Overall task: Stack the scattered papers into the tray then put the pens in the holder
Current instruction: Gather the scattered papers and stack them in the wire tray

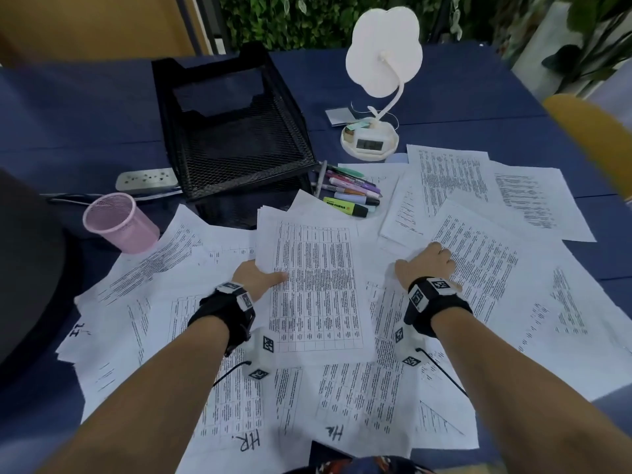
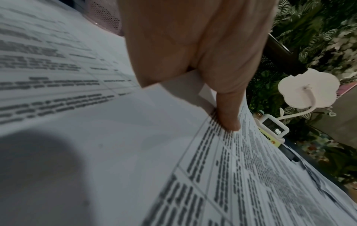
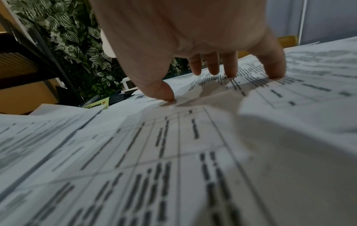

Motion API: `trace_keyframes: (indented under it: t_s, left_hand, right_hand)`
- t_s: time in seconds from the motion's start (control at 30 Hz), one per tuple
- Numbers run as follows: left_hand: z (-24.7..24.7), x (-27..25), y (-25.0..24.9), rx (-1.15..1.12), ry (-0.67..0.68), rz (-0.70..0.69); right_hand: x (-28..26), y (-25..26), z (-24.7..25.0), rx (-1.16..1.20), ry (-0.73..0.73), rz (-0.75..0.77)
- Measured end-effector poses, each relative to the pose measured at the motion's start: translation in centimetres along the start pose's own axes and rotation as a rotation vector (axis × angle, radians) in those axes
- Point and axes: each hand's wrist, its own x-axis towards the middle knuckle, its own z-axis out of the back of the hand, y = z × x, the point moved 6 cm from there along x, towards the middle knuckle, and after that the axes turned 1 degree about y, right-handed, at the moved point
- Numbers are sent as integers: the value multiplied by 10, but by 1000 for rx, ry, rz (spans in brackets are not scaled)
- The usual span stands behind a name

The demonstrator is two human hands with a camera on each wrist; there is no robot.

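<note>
Printed papers lie scattered all over the blue tablecloth. My left hand [image 1: 265, 275] [image 2: 228, 119] grips a small stack of table-printed sheets [image 1: 314, 285] [image 2: 241, 183] by its left edge, thumb on top and fingers underneath. My right hand [image 1: 429, 265] [image 3: 195, 85] presses its spread fingertips and thumb down on a text sheet [image 1: 478, 261] [image 3: 289, 91] to the right, holding nothing. The black mesh tray [image 1: 246, 181] stands empty at the back centre. Several pens and highlighters [image 1: 349, 195] lie beside its right front corner. The pink mesh holder [image 1: 118, 222] stands empty at the left.
A white flower-shaped lamp with a clock base [image 1: 371, 138] stands behind the pens. A grey power strip [image 1: 147, 179] lies left of the tray. A dark chair [image 1: 27, 268] is at the left edge and a yellow chair back [image 1: 588, 138] at the right.
</note>
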Motion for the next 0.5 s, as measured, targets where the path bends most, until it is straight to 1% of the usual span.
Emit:
trace_keyframes:
  t_s: [0.13, 0.3, 0.4, 0.5]
  left_hand:
    - [-1, 4, 4, 20, -1, 10]
    - [-3, 9, 2, -23, 32, 15]
    - [-5, 10, -11, -81, 52, -12]
    - [-12, 12, -16, -53, 96, -38]
  right_hand:
    - [7, -4, 5, -5, 10, -2]
    - [21, 4, 7, -45, 18, 106]
    - [29, 10, 8, -46, 30, 82]
    - [39, 13, 11, -14, 17, 41]
